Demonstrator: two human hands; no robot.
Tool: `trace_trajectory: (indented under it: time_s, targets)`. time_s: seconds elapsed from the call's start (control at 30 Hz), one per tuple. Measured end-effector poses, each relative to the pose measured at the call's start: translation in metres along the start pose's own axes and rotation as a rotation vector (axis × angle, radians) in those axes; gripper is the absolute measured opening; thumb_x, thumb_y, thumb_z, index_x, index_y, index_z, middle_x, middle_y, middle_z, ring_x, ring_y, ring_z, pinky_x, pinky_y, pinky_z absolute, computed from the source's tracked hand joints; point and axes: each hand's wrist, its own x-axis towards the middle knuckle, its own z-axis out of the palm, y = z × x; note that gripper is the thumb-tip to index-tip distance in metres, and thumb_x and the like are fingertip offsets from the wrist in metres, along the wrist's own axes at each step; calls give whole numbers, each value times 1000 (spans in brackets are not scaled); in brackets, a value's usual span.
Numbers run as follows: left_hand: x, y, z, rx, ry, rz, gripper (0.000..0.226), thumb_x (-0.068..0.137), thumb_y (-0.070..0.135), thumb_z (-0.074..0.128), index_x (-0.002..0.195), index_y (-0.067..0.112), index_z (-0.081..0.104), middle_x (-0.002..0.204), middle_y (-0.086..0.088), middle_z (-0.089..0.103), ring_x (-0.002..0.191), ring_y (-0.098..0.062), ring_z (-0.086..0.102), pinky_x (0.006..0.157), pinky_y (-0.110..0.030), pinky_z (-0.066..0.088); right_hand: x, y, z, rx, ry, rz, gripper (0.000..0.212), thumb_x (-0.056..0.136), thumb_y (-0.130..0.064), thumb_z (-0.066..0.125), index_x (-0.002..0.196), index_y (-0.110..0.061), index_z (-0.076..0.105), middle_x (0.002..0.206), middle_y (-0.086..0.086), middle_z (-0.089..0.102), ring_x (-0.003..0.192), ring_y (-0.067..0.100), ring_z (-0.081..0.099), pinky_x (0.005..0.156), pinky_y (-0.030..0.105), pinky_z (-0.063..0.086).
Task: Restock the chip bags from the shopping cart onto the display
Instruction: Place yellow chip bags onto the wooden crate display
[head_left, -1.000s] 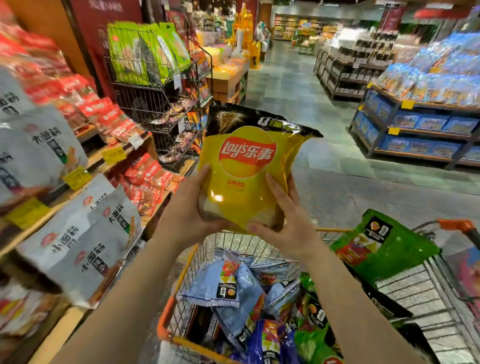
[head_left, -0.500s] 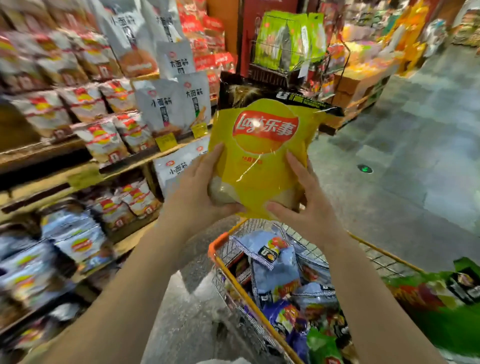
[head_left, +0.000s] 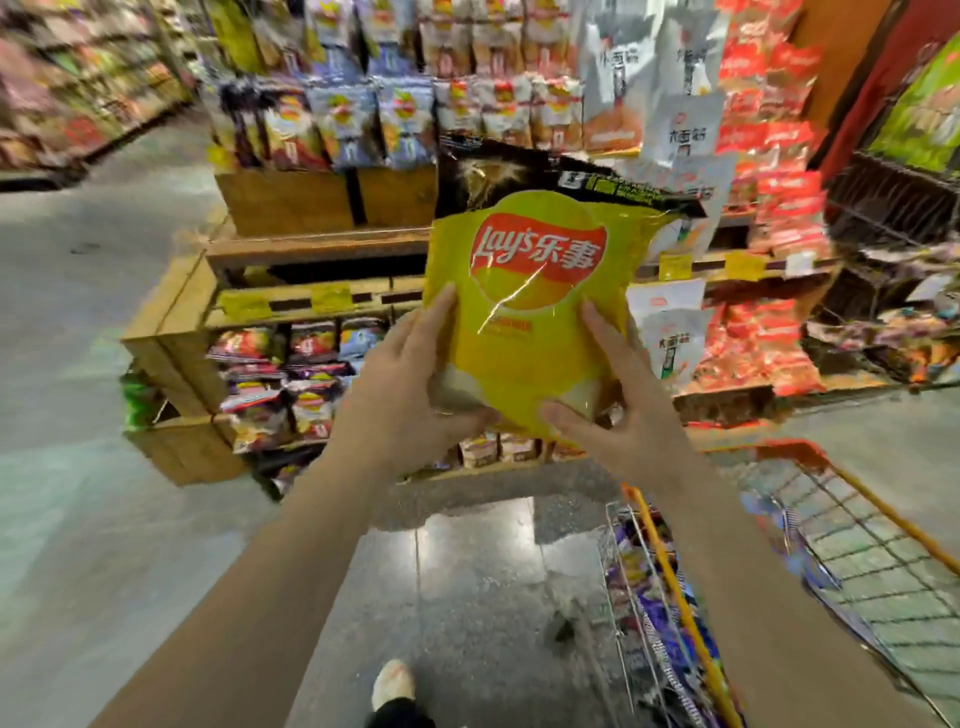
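Two hands, left hand (head_left: 410, 395) and right hand (head_left: 618, 410), grip one yellow chip bag (head_left: 524, 312)

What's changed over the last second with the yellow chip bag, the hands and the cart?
The view swung left from the aisle to face the wooden display. The shopping cart, earlier straight below the hands, now sits at lower right. Unchanged: the left hand and right hand still grip the yellow chip bag by its lower corners, upright.
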Motion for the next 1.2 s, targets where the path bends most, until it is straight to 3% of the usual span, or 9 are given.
trace_trajectory:
  time_s: [0.2, 0.3, 0.5, 0.73, 0.87, 0.93, 1.07, 1.13, 1.2]
  targets:
    - [-43, -44, -54, 62, 123, -125, 114, 61, 58, 80, 140, 51, -2, 147, -2, 35, 130, -24, 37, 98, -44, 40, 29, -20, 73, 50, -174, -73, 77, 75, -48, 70, 129, -73, 21, 156, -17, 5, 145, 8, 10, 109, 26, 37]
    - [-60, -77, -81, 57, 179, -168, 113, 60, 54, 81, 143, 43, 5, 143, -3, 39, 126, -22, 40, 92, -38, 40, 45, -31, 120, 67, -208, -75, 79, 73, -44, 71, 128, -73, 21, 157, -15, 5, 145, 4, 8, 105, 10, 30]
    - [-92, -180, -158, 127, 214, -282, 112, 51, 78, 60, 143, 46, 5, 142, -4, 41, 123, -28, 45, 87, -45, 46, 86, -62, 248, 131, -315, -91, 81, 75, -38, 72, 128, -72, 21, 157, -9, 7, 144, 6, 10, 93, -4, 28]
    - [-120, -293, -249, 167, 234, -368, 115, 55, 67, 74, 147, 38, 11, 139, -6, 43, 118, -27, 47, 85, -37, 42, 141, -103, 389, 154, -429, -92, 81, 75, -44, 73, 126, -76, 18, 156, -15, 6, 142, 3, 13, 92, -5, 27]
    - [-122, -348, -288, 172, 211, -432, 113, 55, 58, 76, 144, 40, 8, 145, -1, 37, 125, -23, 40, 92, -37, 40, 164, -113, 460, 180, -438, -84, 80, 74, -44, 72, 128, -74, 20, 155, -15, 9, 144, 2, 12, 108, 15, 29]
    - [-122, -373, -301, 180, 186, -464, 116, 54, 59, 76, 147, 38, 9, 147, 1, 35, 127, -22, 38, 94, -39, 40, 173, -114, 489, 180, -447, -50, 80, 73, -45, 71, 125, -76, 19, 154, -16, 13, 144, 3, 12, 109, 16, 28]
    - [-114, -421, -318, 187, 175, -510, 118, 58, 50, 83, 149, 34, 10, 146, 1, 35, 126, -22, 38, 95, -38, 38, 204, -112, 533, 185, -502, -8, 80, 76, -44, 73, 126, -75, 19, 151, -22, 11, 137, -14, 10, 99, 0, 24]
    - [-104, -448, -325, 196, 178, -534, 118, 59, 50, 83, 146, 39, 5, 146, 1, 35, 126, -21, 38, 95, -38, 38, 227, -107, 556, 200, -528, -10, 80, 79, -36, 73, 130, -67, 20, 149, -25, 9, 123, -32, 6, 90, -8, 21]
    - [-92, -476, -335, 206, 189, -543, 115, 59, 50, 83, 139, 45, 1, 146, 0, 35, 126, -22, 39, 96, -40, 39, 253, -103, 580, 207, -548, -26, 80, 79, -30, 72, 130, -62, 20, 151, -20, 7, 115, -38, 3, 86, -12, 18]
